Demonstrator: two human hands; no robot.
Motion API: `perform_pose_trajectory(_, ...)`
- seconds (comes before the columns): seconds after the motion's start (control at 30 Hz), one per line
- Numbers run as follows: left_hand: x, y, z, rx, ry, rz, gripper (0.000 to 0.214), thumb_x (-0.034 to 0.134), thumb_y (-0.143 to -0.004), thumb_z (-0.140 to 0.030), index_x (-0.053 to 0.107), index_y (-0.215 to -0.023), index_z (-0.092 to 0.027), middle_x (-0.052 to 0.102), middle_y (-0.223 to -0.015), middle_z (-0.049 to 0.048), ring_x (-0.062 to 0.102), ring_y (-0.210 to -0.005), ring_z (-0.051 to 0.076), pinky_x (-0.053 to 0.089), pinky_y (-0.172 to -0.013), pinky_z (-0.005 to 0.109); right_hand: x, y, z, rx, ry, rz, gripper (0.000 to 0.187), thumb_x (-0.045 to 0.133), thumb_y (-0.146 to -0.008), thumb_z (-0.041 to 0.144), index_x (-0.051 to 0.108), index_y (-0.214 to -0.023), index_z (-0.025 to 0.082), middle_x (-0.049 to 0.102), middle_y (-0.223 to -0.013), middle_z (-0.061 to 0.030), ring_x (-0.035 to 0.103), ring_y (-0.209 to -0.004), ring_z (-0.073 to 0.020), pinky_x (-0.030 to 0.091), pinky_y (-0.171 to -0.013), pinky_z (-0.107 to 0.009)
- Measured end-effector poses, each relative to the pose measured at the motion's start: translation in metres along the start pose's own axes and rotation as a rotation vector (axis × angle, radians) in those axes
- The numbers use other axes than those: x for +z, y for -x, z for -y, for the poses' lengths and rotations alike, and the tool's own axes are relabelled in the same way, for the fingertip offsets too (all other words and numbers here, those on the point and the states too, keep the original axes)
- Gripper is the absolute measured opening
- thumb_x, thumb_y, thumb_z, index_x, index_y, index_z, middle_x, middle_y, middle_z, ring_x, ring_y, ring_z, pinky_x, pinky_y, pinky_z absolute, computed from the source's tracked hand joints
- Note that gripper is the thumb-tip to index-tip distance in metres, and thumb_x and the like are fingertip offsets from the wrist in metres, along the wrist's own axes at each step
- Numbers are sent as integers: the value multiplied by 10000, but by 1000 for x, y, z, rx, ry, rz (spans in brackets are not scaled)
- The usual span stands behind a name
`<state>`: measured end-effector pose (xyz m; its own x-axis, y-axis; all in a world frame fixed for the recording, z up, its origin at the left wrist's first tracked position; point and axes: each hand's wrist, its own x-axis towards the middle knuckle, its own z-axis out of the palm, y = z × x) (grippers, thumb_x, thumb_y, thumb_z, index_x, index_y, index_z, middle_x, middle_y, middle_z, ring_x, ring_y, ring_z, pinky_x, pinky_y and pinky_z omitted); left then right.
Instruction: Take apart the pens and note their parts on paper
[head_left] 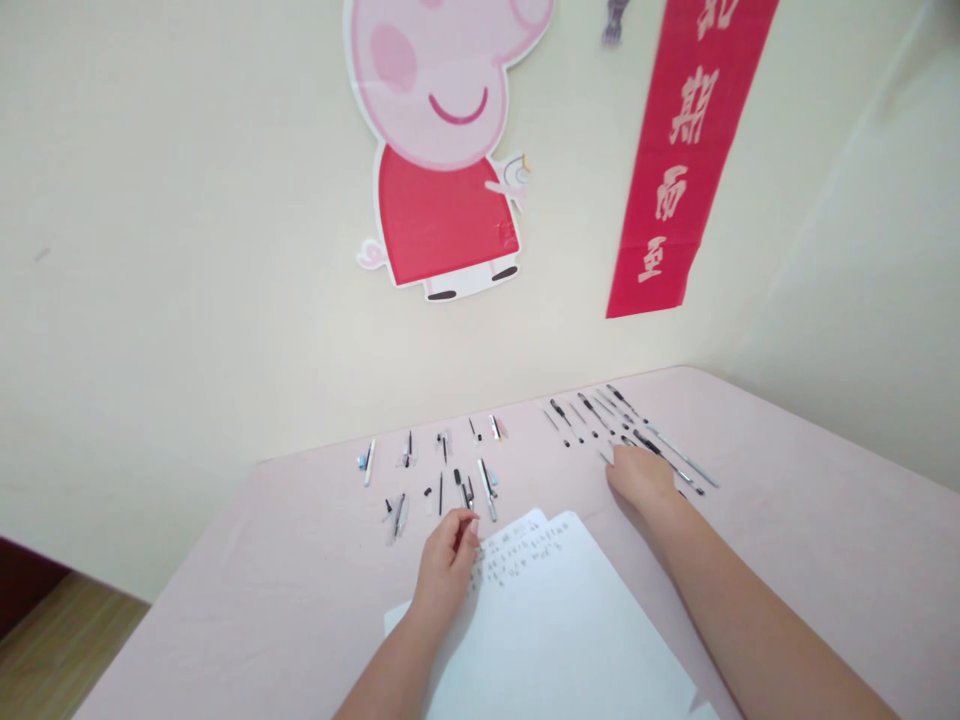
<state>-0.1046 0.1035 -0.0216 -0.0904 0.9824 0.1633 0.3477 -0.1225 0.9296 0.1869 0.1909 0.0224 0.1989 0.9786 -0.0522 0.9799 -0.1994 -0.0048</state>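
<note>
My left hand rests on the left top corner of a stack of white paper sheets, fingers curled, just below several loose pen parts. My right hand lies palm down on the pink table, its fingertips at the near end of a row of several pens. The fingers are bent over the pens, and whether they grip one is hidden. The upper paper sheet carries small handwriting.
Pen parts lie in small groups along the table's far side near the wall. A cartoon pig sticker and a red banner with characters hang on the cream wall. A wooden floor shows at the lower left.
</note>
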Motion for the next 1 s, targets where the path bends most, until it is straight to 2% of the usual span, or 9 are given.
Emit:
perform_pose_trajectory(0.17, -1, -1, 3, 51, -47, 52, 257, 437, -831, -395, 569, -879, -179, 548, -619, -6, 529, -573, 144, 406, -537, 257, -2, 2, -1, 0, 0, -6, 261, 445, -809, 196, 642, -949, 100, 650, -994, -176, 609, -926, -264, 417, -686, -309)
perform_pose_trajectory(0.27, -2, 0, 1, 60, -65, 60, 249, 431, -834, -394, 562, -849, -183, 530, -607, -14, 514, -567, 142, 392, -538, 256, -12, 8, 5, -22, -27, -78, 246, 453, -807, 226, 635, -917, 104, 652, -968, -165, 610, -879, -250, 381, -636, -284)
perform_pose_trajectory(0.33, -2, 1, -1, 76, -77, 71, 243, 428, -836, -390, 555, -799, -186, 510, -591, -21, 501, -564, 140, 379, -539, 252, -20, 16, 16, -75, -95, -136, 223, 429, -808, 205, 634, -845, 126, 662, -895, -134, 609, -796, -209, 342, -602, -264)
perform_pose_trajectory(0.4, -2, 1, -4, 87, -91, 87, 243, 425, -840, -384, 543, -761, -188, 495, -583, -23, 491, -564, 139, 367, -541, 250, -24, 26, 33, -202, -187, -119, 184, 442, -771, 163, 625, -771, 152, 661, -809, -87, 585, -728, -168, 306, -580, -248)
perform_pose_trajectory(0.47, -2, 2, -5, 91, -105, 93, 244, 421, -844, -378, 536, -743, -187, 489, -581, -23, 486, -564, 140, 360, -540, 249, -22, 37, 52, -390, -269, -70, 136, 484, -723, 155, 618, -739, 169, 654, -771, -54, 556, -695, -150, 287, -576, -238)
perform_pose_trajectory(0.53, -2, 2, -5, 98, -120, 88, 248, 417, -846, -373, 534, -732, -186, 490, -580, -20, 482, -562, 141, 354, -537, 251, -14, 49, 71, -527, -318, 1, 120, 508, -689, 139, 617, -721, 175, 646, -754, -36, 538, -681, -144, 279, -576, -232)
perform_pose_trajectory(0.6, -2, 1, -5, 108, -132, 78, 250, 416, -845, -369, 535, -725, -185, 493, -579, -18, 481, -563, 143, 349, -537, 252, -3, 57, 85, -596, -336, 26, 125, 510, -681, 125, 620, -716, 173, 643, -742, -34, 528, -673, -144, 272, -577, -235)
perform_pose_trajectory(0.77, -3, 1, -6, 111, -171, 106, 241, 399, -853, -347, 521, -720, -188, 486, -586, -19, 473, -575, 144, 335, -548, 249, 20, 64, 97, -630, -365, 21, 154, 481, -755, 140, 633, -755, 160, 651, -757, -53, 528, -665, -142, 271, -589, -237)
perform_pose_trajectory(1.0, -3, 1, -6, 111, -248, 162, 234, 380, -850, -316, 516, -708, -190, 494, -607, -14, 473, -604, 152, 325, -574, 251, 27, 58, 97, -595, -411, -43, 242, 453, -835, 232, 622, -680, 156, 631, -681, -42, 502, -624, -131, 248, -575, -241)
